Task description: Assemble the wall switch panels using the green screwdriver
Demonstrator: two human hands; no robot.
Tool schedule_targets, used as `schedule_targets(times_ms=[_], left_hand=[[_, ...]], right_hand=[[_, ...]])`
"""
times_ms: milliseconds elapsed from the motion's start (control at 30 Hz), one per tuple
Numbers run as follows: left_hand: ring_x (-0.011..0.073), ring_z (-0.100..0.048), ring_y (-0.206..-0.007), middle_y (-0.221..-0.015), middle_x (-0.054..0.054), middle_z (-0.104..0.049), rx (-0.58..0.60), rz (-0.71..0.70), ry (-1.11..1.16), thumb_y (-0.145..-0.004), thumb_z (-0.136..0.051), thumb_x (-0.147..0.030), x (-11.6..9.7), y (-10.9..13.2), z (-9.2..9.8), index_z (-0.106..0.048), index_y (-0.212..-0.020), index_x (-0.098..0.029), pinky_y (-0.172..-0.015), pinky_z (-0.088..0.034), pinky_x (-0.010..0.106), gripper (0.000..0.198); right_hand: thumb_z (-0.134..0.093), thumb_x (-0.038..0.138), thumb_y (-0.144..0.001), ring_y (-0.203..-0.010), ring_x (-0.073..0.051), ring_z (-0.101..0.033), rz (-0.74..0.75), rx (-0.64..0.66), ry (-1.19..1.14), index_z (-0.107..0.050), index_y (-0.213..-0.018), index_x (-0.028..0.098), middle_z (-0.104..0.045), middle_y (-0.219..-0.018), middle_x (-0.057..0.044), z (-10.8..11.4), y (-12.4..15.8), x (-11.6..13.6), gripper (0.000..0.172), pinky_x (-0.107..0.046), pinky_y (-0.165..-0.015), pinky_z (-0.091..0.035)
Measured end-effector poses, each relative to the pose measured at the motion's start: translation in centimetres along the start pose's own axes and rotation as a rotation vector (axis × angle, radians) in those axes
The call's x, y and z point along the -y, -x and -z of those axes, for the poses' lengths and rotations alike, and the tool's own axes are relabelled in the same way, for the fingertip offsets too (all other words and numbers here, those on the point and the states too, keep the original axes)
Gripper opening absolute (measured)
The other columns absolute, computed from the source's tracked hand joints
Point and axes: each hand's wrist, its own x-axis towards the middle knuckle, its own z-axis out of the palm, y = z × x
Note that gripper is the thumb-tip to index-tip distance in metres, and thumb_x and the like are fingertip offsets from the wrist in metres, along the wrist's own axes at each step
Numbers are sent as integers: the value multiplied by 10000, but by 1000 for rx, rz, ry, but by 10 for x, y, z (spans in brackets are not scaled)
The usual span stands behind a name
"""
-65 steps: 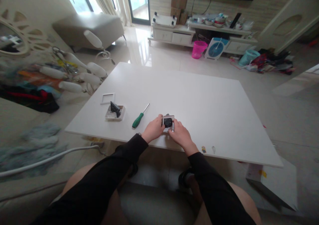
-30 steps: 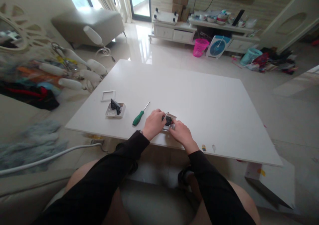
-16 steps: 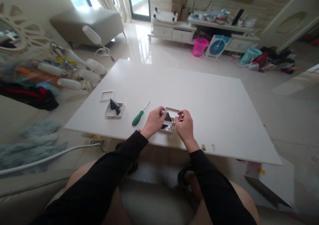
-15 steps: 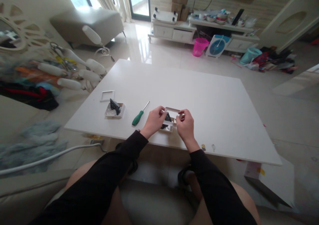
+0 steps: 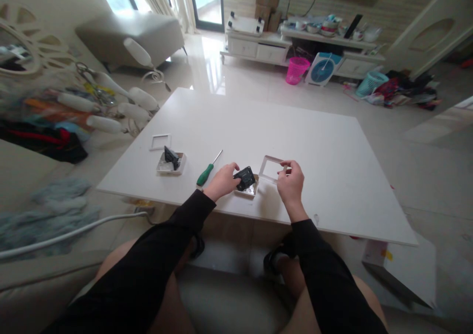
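My right hand (image 5: 290, 180) pinches the right side of a thin white rectangular frame (image 5: 263, 165), a box lid with a large opening, at the table's front half. My left hand (image 5: 222, 181) has its thumb and fingers closed on the left edge of a flat black plastic part (image 5: 244, 178). That part sits tilted over a small white box (image 5: 248, 192), hiding most of its inside. Left of this hand lies a green-handled screwdriver (image 5: 205, 175), shaft pointing away from me.
Further left on the white table (image 5: 314, 142) stands a second white box (image 5: 171, 170) with a black part (image 5: 170, 156) and a clear bag in it. Another white frame (image 5: 160, 142) lies behind it. A small clear item (image 5: 316, 219) is near the front edge.
My right hand has moved the white frame off the box to the right. My left hand has let go of the frame and taken hold of the black part, which is now tilted.
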Motion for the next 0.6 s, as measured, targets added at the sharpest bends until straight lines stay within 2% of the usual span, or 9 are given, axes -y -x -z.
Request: schedule_targets(times_ms=[133, 400, 600], left_hand=[[227, -731, -934, -1072, 91, -779, 16, -14, 59, -857, -640, -62, 4, 0, -5, -646, -1161, -194, -821, -536, 325, 332], [202, -714, -823, -942, 49, -770, -62, 16, 152, -829, -614, -28, -1, -3, -1, -679, -1025, -217, -783, -534, 315, 280], [173, -687, -795, -913, 28, -738, -199, 43, 307, -839, -627, -24, -12, -3, 11, -651, -1001, -214, -771, -544, 307, 252]], right_hand=[[-440, 114, -824, -957, -260, -670, -56, 90, 132, -679, -1067, 196, -742, -1114, -124, 7, -4, -6, 350, -373, -881, -502], [-471, 126, -872, -1072, -287, -683, -80, 243, 362, -714, -1092, 206, -754, -1233, -124, 14, -7, -23, 337, -381, -922, -487], [-466, 117, -892, -1130, -278, -685, -102, 360, 427, -701, -1174, 202, -730, -1297, -124, 8, -7, -33, 377, -371, -957, -495]])
